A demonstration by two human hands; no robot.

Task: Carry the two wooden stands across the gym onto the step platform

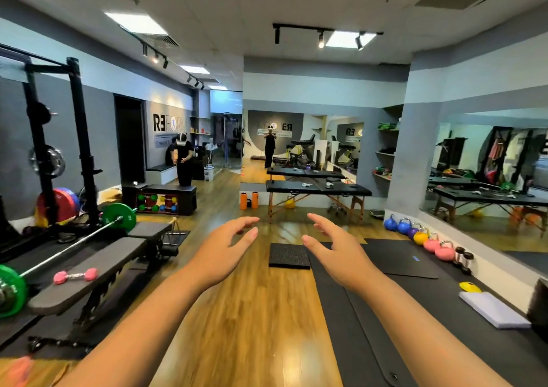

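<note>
From my head camera, both my arms reach forward over the wooden floor [252,312]; my left hand [225,250] and my right hand [332,250] hang empty, fingers loosely spread, palms turned toward each other, with a gap between them; beyond that gap lies a small black square pad [289,256], flat on the floor, its right edge touching the long black mat [370,312] that runs along its right side; left of the pad a strip of bare floor leads forward to a black massage table [318,190]; farther left of the pad stands a weight bench [98,271] carrying a pink dumbbell [75,276]; right of the pad, kettlebells [421,235] line the mirrored wall; I cannot make out the wooden stands or the step platform anywhere.
</note>
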